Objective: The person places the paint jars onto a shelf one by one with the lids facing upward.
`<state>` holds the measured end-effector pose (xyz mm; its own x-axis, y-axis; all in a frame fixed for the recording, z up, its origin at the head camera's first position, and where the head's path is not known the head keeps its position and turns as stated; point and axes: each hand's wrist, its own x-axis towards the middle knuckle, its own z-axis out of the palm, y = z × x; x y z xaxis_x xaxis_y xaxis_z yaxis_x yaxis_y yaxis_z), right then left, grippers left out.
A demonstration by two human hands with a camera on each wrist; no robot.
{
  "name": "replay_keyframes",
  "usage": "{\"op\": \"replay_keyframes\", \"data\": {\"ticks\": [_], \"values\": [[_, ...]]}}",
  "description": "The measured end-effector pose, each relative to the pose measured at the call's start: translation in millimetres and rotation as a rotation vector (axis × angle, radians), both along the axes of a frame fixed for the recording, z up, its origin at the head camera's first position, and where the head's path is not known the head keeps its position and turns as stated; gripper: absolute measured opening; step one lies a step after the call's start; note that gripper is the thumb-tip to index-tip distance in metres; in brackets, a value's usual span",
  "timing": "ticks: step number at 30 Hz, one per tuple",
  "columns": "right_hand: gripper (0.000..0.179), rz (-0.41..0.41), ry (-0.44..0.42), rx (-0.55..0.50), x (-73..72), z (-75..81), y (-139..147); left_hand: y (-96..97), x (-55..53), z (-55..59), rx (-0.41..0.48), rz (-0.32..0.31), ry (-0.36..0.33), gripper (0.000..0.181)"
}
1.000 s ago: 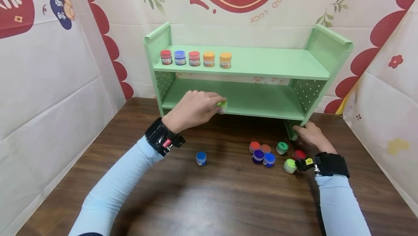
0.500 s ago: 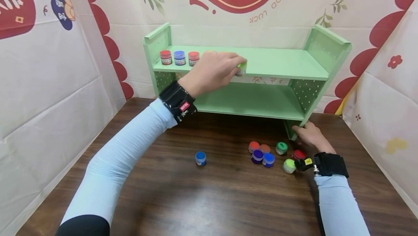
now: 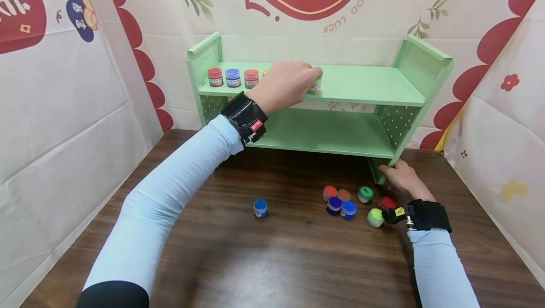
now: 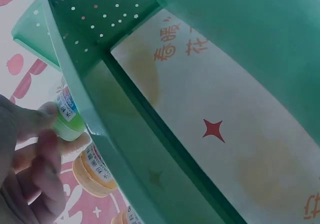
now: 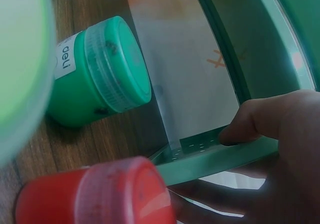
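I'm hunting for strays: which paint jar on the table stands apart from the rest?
The blue jar farthest left on the tabletop. It stands alone; the other blue jar is grouped with the purple jar and the rest, farther right.

Head camera faces forward-down; wrist cameras close; all share green shelf (image 3: 366, 80).

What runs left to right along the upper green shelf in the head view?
Round dark-red plastic jar, round periwinkle-blue plastic jar, round coral-red plastic jar, person's left hand, round lime-green plastic jar.
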<state>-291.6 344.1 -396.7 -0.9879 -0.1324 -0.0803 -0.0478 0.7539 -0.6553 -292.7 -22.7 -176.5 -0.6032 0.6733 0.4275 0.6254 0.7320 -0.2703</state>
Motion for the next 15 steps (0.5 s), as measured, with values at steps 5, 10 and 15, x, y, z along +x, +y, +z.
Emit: {"op": "replay_keyframes", "data": {"ticks": [5,10,15], "values": [[0.051,-0.001,-0.01,-0.007,1.4,1.3,0.5,3.8,-6.5,3.5,-0.019,0.022,-0.008,0.029],[0.051,-0.004,-0.015,-0.011,1.1,1.2,0.3,4.9,-9.4,4.1,-0.037,0.047,-0.003,0.031],[0.05,-0.004,-0.012,-0.012,1.0,1.4,-0.6,3.6,-8.3,3.1,-0.033,0.062,-0.007,0.031]]}}
